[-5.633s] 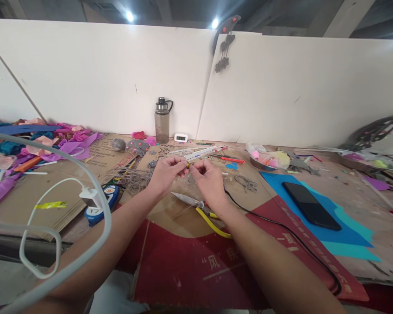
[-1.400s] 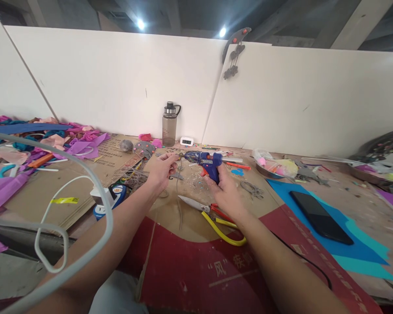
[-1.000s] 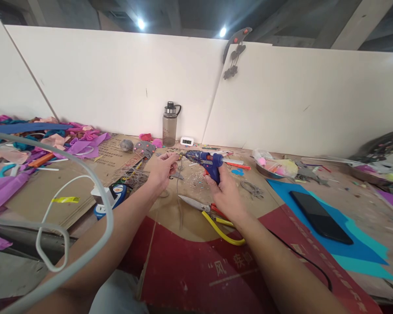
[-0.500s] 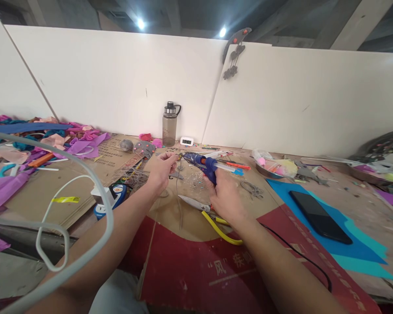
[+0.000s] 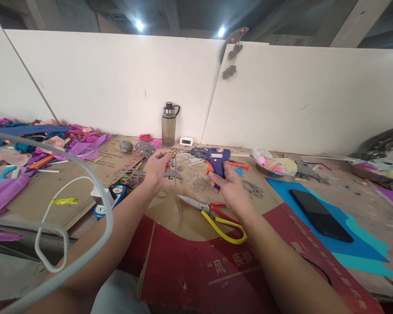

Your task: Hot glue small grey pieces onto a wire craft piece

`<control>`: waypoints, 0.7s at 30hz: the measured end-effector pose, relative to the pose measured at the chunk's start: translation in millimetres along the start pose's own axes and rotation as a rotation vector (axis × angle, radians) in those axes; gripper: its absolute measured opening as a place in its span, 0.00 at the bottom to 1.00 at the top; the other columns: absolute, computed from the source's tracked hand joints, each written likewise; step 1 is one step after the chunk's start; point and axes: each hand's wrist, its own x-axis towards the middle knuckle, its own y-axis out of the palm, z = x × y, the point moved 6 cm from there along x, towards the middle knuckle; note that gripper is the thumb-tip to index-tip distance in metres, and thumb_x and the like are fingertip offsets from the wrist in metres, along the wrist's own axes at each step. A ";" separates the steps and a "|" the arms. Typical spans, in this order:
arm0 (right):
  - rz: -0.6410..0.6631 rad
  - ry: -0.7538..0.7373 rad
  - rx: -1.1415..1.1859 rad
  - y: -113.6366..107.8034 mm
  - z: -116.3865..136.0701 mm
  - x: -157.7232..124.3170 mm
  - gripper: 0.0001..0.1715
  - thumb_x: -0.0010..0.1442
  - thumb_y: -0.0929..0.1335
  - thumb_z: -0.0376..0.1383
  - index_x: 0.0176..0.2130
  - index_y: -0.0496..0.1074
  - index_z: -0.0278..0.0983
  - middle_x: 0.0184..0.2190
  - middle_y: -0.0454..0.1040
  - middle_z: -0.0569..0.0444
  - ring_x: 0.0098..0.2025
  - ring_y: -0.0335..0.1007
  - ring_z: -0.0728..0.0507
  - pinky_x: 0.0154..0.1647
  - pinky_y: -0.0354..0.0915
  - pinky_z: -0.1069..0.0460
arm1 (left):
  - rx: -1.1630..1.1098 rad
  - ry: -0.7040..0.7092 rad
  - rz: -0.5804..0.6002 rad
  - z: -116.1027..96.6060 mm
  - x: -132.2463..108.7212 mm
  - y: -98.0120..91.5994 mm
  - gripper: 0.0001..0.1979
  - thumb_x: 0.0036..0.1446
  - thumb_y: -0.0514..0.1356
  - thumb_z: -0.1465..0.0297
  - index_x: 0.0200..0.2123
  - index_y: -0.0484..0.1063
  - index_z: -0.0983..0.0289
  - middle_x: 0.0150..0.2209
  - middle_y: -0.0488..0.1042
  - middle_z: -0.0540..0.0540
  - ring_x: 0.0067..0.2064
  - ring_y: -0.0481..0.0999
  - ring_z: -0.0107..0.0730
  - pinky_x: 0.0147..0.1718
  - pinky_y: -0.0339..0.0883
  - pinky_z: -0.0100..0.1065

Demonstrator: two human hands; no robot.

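In my right hand (image 5: pixel 225 179) is a blue hot glue gun (image 5: pixel 218 159) with an orange trigger, its nozzle pointing left. My left hand (image 5: pixel 159 168) is closed in a pinch on a thin grey-brown cord (image 5: pixel 177 192), which hangs down to the cardboard. A small dark and yellowish piece shows at the fingertips; its kind is too small to tell. A gap separates the nozzle from the left fingertips. Below the glue gun lie scissors (image 5: pixel 212 213) with one yellow and one red handle, blades pointing left.
Behind stand a water bottle (image 5: pixel 168 124) and a small digital clock (image 5: pixel 186 141). A phone (image 5: pixel 321 214) rests on blue sheets at right. Coloured scraps (image 5: pixel 68 139) pile up at left, near a power strip (image 5: pixel 113 198). A thick pale cable (image 5: pixel 108 218) loops across the left foreground.
The glue gun has moved right, away from my left fingertips, and turned so its side shows. My left hand has shifted slightly left and still pinches the cord.
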 end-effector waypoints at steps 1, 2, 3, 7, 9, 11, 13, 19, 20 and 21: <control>-0.004 0.075 0.098 -2.5 -6.8 3.2 0.17 0.52 0.65 0.42 0.43 0.61 0.42 0.34 0.72 0.56 0.25 0.61 0.49 0.21 0.57 0.54 | -0.020 -0.022 0.005 1.4 0.5 0.3 0.09 0.40 0.66 0.68 0.25 0.70 0.64 0.17 0.62 0.45 0.18 0.57 0.18 0.17 0.45 0.25; -0.008 0.147 0.166 -5.1 -14.1 6.1 0.17 0.50 0.66 0.42 0.41 0.61 0.42 0.33 0.72 0.57 0.23 0.59 0.50 0.19 0.54 0.55 | -0.034 -0.042 0.010 2.6 0.6 0.9 0.10 0.40 0.67 0.69 0.26 0.71 0.64 0.17 0.62 0.45 0.18 0.57 0.18 0.17 0.46 0.25; -0.012 0.209 0.198 -8.1 -21.5 9.1 0.17 0.49 0.67 0.41 0.39 0.61 0.41 0.32 0.72 0.57 0.22 0.57 0.51 0.18 0.52 0.55 | -0.042 -0.057 0.014 3.4 0.4 1.7 0.10 0.39 0.67 0.69 0.27 0.71 0.65 0.17 0.62 0.45 0.18 0.57 0.18 0.16 0.46 0.24; 0.032 0.379 -0.043 -22.3 -53.5 20.3 0.11 0.47 0.67 0.38 0.31 0.61 0.40 0.26 0.70 0.55 0.21 0.58 0.49 0.19 0.55 0.54 | -0.026 -0.070 0.028 4.2 -1.9 5.8 0.10 0.38 0.68 0.68 0.25 0.71 0.65 0.18 0.63 0.45 0.19 0.59 0.18 0.17 0.48 0.24; 0.024 0.416 -0.252 -32.4 -65.7 24.1 0.10 0.47 0.68 0.38 0.28 0.60 0.39 0.24 0.69 0.53 0.25 0.64 0.46 0.25 0.61 0.51 | -0.013 -0.056 0.041 3.7 -3.2 8.2 0.11 0.39 0.68 0.68 0.25 0.70 0.65 0.18 0.63 0.46 0.19 0.59 0.18 0.17 0.48 0.24; -0.061 0.333 -0.517 -43.9 -63.8 26.9 0.11 0.48 0.69 0.37 0.27 0.61 0.39 0.27 0.70 0.47 0.35 0.69 0.39 0.37 0.65 0.44 | -0.002 -0.036 0.058 3.4 -4.5 10.9 0.10 0.39 0.68 0.68 0.24 0.70 0.65 0.18 0.64 0.46 0.19 0.59 0.19 0.17 0.49 0.24; -0.193 0.131 -0.757 -48.5 -45.8 25.9 0.10 0.50 0.69 0.37 0.29 0.62 0.37 0.35 0.71 0.40 0.47 0.66 0.33 0.50 0.60 0.38 | 0.014 -0.008 0.074 3.2 -5.9 13.4 0.10 0.41 0.67 0.68 0.25 0.71 0.65 0.17 0.64 0.46 0.19 0.59 0.19 0.17 0.49 0.25; -0.131 -0.159 -0.222 5.3 -3.6 11.6 0.15 0.56 0.66 0.41 0.41 0.61 0.39 0.45 0.68 0.48 0.49 0.65 0.42 0.55 0.60 0.42 | 0.132 0.096 0.142 4.8 -12.9 22.8 0.07 0.45 0.65 0.68 0.28 0.72 0.65 0.18 0.65 0.45 0.19 0.59 0.19 0.18 0.51 0.24; -0.042 -0.137 -0.028 20.8 -3.7 11.6 0.19 0.54 0.68 0.42 0.43 0.60 0.40 0.47 0.68 0.49 0.50 0.65 0.43 0.55 0.60 0.44 | 0.154 0.104 0.160 5.4 -14.7 24.8 0.07 0.45 0.65 0.68 0.29 0.72 0.65 0.19 0.65 0.45 0.20 0.60 0.19 0.19 0.52 0.24; 0.027 -0.089 0.159 34.4 -6.0 12.0 0.24 0.51 0.70 0.41 0.44 0.57 0.41 0.46 0.68 0.51 0.48 0.67 0.45 0.52 0.63 0.45 | 0.171 0.105 0.173 6.0 -16.5 26.5 0.07 0.45 0.65 0.68 0.29 0.72 0.65 0.20 0.66 0.45 0.20 0.60 0.19 0.19 0.53 0.24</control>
